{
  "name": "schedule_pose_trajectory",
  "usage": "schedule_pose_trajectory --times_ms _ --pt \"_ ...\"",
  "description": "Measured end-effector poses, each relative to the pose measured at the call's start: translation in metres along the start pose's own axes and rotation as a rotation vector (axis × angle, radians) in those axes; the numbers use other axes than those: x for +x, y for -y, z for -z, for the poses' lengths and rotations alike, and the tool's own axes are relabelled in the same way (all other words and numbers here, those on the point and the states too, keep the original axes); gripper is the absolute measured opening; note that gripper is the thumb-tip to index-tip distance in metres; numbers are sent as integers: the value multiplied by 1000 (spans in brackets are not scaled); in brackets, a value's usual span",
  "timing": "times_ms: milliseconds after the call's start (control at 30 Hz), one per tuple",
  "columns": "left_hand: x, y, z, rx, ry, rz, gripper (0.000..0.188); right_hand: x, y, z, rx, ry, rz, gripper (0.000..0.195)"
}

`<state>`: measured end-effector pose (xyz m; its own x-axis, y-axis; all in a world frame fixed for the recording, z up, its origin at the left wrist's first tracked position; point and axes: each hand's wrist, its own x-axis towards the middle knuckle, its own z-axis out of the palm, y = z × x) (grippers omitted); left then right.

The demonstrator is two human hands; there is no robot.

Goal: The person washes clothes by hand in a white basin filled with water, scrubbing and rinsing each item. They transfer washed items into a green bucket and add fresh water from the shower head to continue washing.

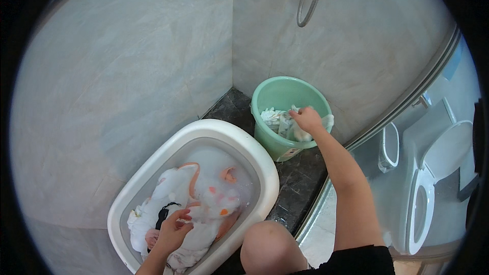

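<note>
A white plastic tub (269, 177) in front of me holds cloudy water and soaking clothes, mostly white fabric (168, 189) with orange-pink trim. A black strap-like piece (162, 215) and a pink cloth (152, 238) lie among them. My left hand (176, 230) hovers over these clothes, fingers apart, with nothing between them. To the right stands a green plastic bucket (284, 84) with pale wet fabric inside. My right hand (306, 119) reaches over it, fingers closed on a thin whitish cloth (293, 126); part of the fabric is hidden beneath the hand.
Tiled walls (153, 65) meet in the corner behind the tub and bucket. A shower hose (315, 0) hangs above. Dark stone floor (301, 177) shows between them. My knee (269, 246) is beside the tub. Past a curved glass partition are a toilet (420, 217) and a lined waste bin (389, 145).
</note>
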<state>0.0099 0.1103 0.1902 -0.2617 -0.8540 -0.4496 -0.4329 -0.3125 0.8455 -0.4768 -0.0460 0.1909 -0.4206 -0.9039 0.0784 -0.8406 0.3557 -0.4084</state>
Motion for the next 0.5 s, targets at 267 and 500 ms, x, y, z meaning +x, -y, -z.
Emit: schedule_pose_trajectory --times_ms 267,500 --pt "-7 17 14 -100 36 178 40 18 -64 -35 -271 299 -82 36" --pt "-15 13 18 -69 79 184 34 8 -42 -45 -299 348 61 29"
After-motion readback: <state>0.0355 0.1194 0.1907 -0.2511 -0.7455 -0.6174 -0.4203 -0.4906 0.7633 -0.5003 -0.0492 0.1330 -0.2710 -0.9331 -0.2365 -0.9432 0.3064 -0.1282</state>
